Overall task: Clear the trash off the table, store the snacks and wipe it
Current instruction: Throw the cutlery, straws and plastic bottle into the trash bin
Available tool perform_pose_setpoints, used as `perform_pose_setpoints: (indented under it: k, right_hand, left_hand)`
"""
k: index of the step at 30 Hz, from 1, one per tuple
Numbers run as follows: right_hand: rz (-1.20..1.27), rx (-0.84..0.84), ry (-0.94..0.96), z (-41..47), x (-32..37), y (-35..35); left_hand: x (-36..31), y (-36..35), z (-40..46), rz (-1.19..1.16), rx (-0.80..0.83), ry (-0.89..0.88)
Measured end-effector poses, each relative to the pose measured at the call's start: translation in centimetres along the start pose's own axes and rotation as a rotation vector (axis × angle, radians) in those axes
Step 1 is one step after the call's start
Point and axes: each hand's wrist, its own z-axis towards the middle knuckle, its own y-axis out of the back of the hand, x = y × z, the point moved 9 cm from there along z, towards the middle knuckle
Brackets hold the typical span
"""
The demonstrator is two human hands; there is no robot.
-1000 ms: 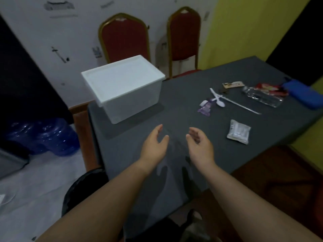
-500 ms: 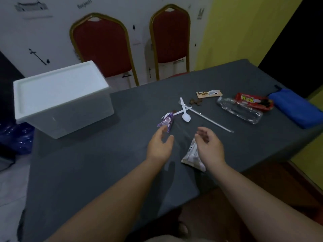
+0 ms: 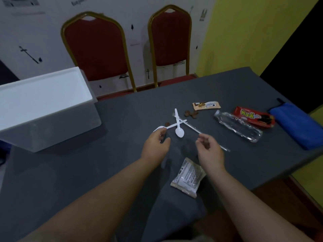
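On the grey table lie a white plastic spoon, a white fork and a long wrapped straw, crossed over each other. My left hand curls down over the fork's tines, where a purple wrapper lay; the wrapper is hidden under the fingers. My right hand hovers with fingers apart over the straw, holding nothing. A silver snack packet lies below it. Farther right are brown crumbs, a brown-and-white wrapper, a crushed clear bottle and a red snack pack.
A white lidded storage box stands at the table's left. A blue cloth pouch lies at the right edge. Two red chairs with gold frames stand behind the table against the wall.
The view has swung right and closer to the litter. Both hands moved forward: the left now covers the purple wrapper and the right is past the silver packet, over the straw.
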Motion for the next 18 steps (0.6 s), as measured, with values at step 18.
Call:
perform_pose_setpoints:
  k: [18]
  right_hand:
    - [-0.805,0.399,0.394,13.4,0.2,-5.2]
  left_hand:
    - [-0.5,-6.3,7.2,0.222,-0.135,0.266]
